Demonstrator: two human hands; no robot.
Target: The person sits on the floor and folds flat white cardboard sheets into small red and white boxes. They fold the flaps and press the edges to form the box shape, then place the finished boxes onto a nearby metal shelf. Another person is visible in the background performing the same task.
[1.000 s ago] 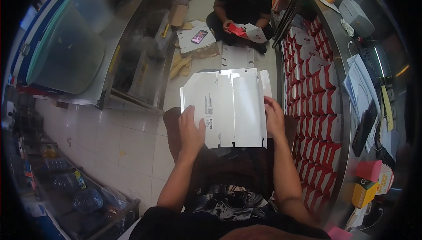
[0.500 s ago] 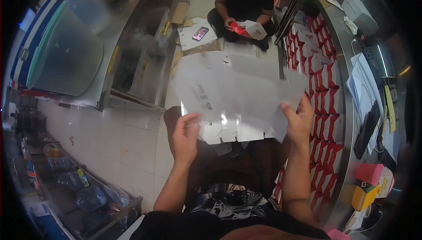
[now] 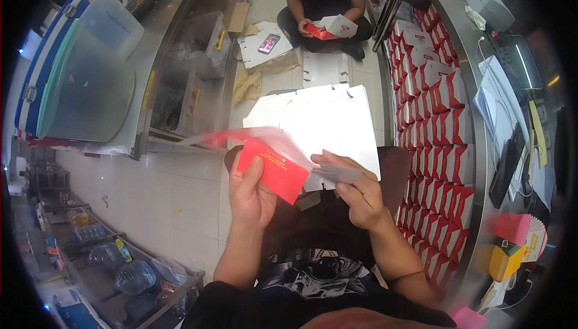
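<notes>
Between my hands is a red and white carton blank [image 3: 276, 171], part-folded and smeared by motion along its upper edge. My left hand [image 3: 250, 195] grips its red panel, thumb on top and fingers underneath. At the other end my right hand [image 3: 361, 195] pinches a greyish-white flap, which is blurred. Just beyond lies a stack of flat white carton blanks [image 3: 328, 118], with slots along its edges. It rests on something dark that my hands and the sheets partly hide.
Rows of red and white folded cartons [image 3: 439, 142] fill the right side beneath a metal counter [image 3: 466, 58]. Ahead, a seated co-worker holds another red and white carton [image 3: 331, 29]. A phone [image 3: 269, 43] lies on cardboard. Bottles [image 3: 133, 276] stand on a lower-left rack.
The blank in my hands has turned from a broad white sheet to a red panel with bent flaps. My right hand has moved left and down, closer to my left hand.
</notes>
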